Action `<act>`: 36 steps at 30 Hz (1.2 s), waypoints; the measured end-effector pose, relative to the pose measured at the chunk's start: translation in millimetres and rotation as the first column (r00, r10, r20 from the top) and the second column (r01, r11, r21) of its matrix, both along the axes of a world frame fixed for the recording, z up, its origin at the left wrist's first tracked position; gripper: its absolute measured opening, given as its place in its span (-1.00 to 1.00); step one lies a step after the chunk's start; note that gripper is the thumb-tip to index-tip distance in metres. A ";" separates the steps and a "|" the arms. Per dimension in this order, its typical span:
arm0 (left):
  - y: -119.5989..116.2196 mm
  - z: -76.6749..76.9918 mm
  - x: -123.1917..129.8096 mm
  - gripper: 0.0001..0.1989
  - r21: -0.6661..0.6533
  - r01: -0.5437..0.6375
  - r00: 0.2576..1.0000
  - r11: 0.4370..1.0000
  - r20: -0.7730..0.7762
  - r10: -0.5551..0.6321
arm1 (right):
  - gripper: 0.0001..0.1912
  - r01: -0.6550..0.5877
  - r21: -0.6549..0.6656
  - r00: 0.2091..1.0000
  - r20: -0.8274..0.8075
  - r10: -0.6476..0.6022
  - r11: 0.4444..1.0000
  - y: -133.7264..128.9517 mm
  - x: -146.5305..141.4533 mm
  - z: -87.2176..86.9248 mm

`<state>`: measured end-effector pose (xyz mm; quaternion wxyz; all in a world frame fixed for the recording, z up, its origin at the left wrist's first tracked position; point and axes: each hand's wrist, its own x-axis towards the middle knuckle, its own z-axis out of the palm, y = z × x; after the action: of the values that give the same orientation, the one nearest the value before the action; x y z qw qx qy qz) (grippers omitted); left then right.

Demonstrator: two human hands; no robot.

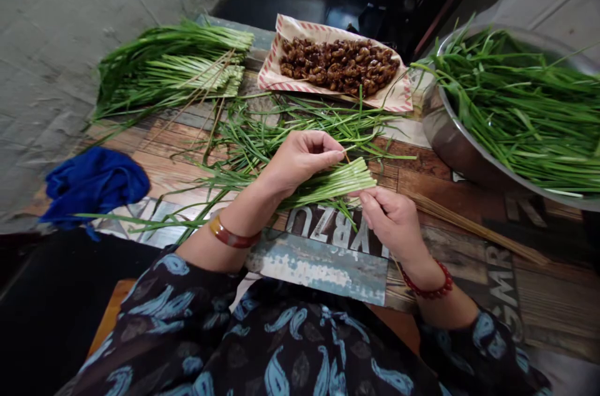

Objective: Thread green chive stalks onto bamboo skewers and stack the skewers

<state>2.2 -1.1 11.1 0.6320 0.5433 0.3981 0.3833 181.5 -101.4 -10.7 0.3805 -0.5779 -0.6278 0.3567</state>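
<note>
A flat row of garlic chives [344, 180] lies in front of me, pale cut stem ends side by side and pointing right. My left hand [304, 158] is closed over its far side, thumb and fingertip pinched by the stems where a thin brown tip sticks up. On the near side, my right hand [394, 218] is closed in a pinch at the stem ends. It grips a thin bamboo skewer [398, 268], whose rear end shows below the palm. The skewer's middle is hidden by the stems and fingers.
Loose chives [290, 127] spread behind my hands. A chive pile [173, 71] sits back left, near a blue cloth [96, 183]. A paper-lined tray [267, 74] holds brown, glossy skewered pieces. At right stand a metal bowl [438, 118] of chives and several bamboo skewers [482, 227].
</note>
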 end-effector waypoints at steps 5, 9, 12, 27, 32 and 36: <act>0.9 -0.8 -0.6 -0.83 0.012 -0.003 1.000 1.000 -0.011 0.003 | -0.71 -0.003 0.008 1.000 -0.013 0.003 1.000 -0.1 -0.2 -1.4; 1.3 -2.0 -0.7 -0.82 0.019 0.004 1.000 1.000 -0.002 -0.004 | -0.71 0.001 0.010 1.000 -0.015 -0.001 1.000 -0.2 0.0 -2.2; 1.2 -1.9 -0.6 -0.83 0.012 0.014 1.000 1.000 0.000 -0.014 | -0.71 0.003 0.010 1.000 -0.008 -0.003 1.000 -0.1 0.5 -2.9; 2.3 -1.7 -3.7 -0.82 -0.073 0.074 0.997 0.995 0.018 -0.072 | -0.70 -0.015 0.009 1.000 -0.005 0.015 1.000 -1.0 2.2 -6.9; 3.0 -0.9 -5.5 -0.82 -0.077 0.116 0.993 0.990 0.019 -0.115 | -0.70 -0.015 0.010 1.000 0.002 0.015 1.000 -0.2 1.8 -7.0; 3.2 0.1 -5.5 -0.80 -0.064 0.163 0.986 0.984 -0.004 -0.164 | -0.70 -0.013 0.012 1.000 0.003 0.013 1.000 0.7 1.1 -7.7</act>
<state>-3.3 2.1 11.2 0.6766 0.5555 0.3670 0.3147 182.6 -100.7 -18.4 0.3807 -0.5719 -0.6343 0.3545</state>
